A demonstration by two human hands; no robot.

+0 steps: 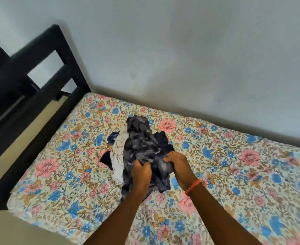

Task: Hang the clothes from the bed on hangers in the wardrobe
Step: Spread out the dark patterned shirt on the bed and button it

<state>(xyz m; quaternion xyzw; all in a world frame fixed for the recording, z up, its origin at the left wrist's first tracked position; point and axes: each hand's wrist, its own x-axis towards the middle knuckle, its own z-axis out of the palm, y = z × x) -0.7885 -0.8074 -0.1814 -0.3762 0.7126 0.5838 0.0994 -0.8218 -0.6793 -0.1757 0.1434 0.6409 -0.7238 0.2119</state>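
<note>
pile of clothes (138, 149) on the middle of the bed (234, 174), headboard (44, 82) to the left, wall (181, 50) behind; two hands (left hand (141, 174), right hand (180, 167)) on the pile's near edge.

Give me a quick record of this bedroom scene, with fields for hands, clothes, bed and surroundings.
left hand: left hand grips the dark blue-grey mottled garment
right hand: right hand grips the same garment
pile: white patterned cloth and navy cloth lie beneath it
bed: floral bedsheet, black bed frame
wrist: orange band on right
wardrobe: not visible
</note>
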